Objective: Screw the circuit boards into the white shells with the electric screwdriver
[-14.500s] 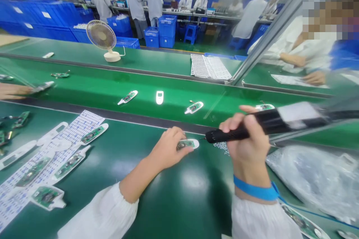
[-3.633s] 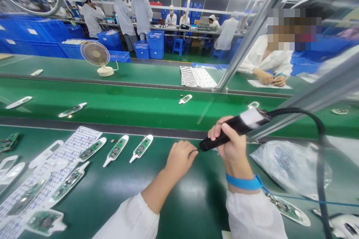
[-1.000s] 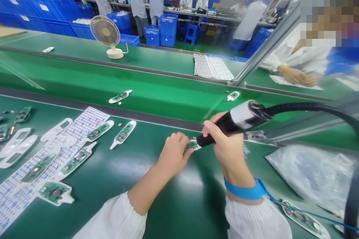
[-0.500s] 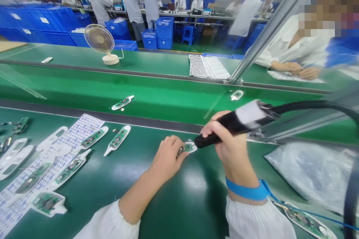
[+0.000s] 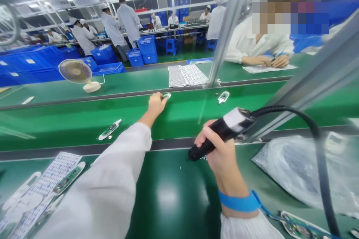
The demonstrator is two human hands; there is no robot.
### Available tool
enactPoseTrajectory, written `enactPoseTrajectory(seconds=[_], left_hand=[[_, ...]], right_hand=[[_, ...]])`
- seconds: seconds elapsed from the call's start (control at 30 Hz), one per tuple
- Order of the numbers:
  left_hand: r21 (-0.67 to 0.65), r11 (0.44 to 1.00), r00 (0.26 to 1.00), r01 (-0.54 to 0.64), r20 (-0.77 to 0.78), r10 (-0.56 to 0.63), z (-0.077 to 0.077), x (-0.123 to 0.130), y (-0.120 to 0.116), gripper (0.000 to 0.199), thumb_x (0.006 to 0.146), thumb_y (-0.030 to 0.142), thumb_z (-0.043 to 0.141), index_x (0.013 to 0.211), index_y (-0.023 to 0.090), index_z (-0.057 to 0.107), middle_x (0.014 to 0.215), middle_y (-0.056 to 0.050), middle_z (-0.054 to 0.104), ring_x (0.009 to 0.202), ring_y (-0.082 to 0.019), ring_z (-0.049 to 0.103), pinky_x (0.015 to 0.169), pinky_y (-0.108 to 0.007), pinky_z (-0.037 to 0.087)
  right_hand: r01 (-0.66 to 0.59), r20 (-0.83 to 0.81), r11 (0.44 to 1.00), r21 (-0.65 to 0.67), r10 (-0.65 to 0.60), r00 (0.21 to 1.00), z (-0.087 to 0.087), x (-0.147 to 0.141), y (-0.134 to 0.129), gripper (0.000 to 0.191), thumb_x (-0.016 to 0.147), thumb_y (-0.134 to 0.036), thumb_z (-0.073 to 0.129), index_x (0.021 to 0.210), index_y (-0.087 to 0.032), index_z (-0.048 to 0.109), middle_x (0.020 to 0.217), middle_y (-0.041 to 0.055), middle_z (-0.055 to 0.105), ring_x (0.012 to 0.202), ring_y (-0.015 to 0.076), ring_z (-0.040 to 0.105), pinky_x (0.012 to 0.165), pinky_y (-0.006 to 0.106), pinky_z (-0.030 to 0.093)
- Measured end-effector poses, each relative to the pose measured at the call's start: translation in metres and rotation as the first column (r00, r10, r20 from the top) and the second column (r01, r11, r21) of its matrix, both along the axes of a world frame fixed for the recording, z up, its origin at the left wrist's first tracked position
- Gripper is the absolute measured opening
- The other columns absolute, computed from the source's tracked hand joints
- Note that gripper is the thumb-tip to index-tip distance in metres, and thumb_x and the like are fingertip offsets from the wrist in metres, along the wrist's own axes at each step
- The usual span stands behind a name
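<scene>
Clasping a black handheld driver [image 5: 223, 129], a worker's right hand [image 5: 220, 153], banded at the wrist by a blue strap [image 5: 239, 201], has its fingers wrapped around the barrel over the near bench [image 5: 157, 209], the tool's nose angled down and left beside a scatter of pale bits [image 5: 203, 157] too small to name. At near right lies a clear plastic bag [image 5: 297, 171]; at near left, a printed sheet [image 5: 68, 157] with a white-cased circuit board [image 5: 69, 178] at its edge. Farther in, over the bright green strip [image 5: 182, 119], the left hand [image 5: 156, 104] pinches one end of a small white-shelled board [image 5: 167, 95] between thumb and fingers — near the strip's far edge, though whether the shell touches the surface cannot be told. Good handling here likely calls for a light hold on the shell's rim, off the components, the piece kept level — and the driver's nose steady, clear of the sleeve. Another board [image 5: 109, 130] sits on the strip's left, a shorter one [image 5: 223, 97] on its right. Beyond, a cream fan [image 5: 75, 71] and striped sheets [image 5: 187, 75] stand before white-coated people [image 5: 127, 18], a co-worker's hands [image 5: 280, 61] at far right.
</scene>
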State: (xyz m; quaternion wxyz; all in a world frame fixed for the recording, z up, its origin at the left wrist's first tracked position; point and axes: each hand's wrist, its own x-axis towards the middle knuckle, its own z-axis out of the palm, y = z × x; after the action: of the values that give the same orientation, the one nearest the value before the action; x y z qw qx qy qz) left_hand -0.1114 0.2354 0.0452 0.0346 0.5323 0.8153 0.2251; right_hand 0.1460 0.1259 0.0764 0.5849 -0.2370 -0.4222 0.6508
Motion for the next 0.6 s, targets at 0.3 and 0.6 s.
enactPoseTrajectory(seconds=[0.3,0.6], left_hand=[[-0.105,0.992,0.991,-0.072,-0.121,0.059,-0.014,-0.025,-0.017,0.036,0.099,0.047,0.048,0.122,0.021,0.06,0.132,-0.016,0.058,0.124,-0.034,0.052,0.101,-0.045,0.041],[-0.295,0.951,0.98,-0.095,-0.194,0.038,0.014,-0.113,-0.159,0.029,0.085,0.043,0.06,0.1,0.021,0.071,0.122,-0.014,0.067,0.115,-0.037,0.059,0.096,-0.045,0.046]], right_hand=[[-0.059,-0.03,0.997,-0.055,0.058,0.998,0.001,-0.001,-0.002,0.015,0.082,-0.029,0.074,0.081,-0.021,0.062,0.054,-0.0047,0.057,0.048,0.0149,0.054,0.053,0.029,0.046],[-0.064,-0.04,0.995,-0.077,0.061,0.997,-0.001,-0.011,-0.003,0.017,0.079,-0.03,0.077,0.08,-0.021,0.063,0.055,-0.0048,0.057,0.049,0.0143,0.055,0.054,0.029,0.048]])
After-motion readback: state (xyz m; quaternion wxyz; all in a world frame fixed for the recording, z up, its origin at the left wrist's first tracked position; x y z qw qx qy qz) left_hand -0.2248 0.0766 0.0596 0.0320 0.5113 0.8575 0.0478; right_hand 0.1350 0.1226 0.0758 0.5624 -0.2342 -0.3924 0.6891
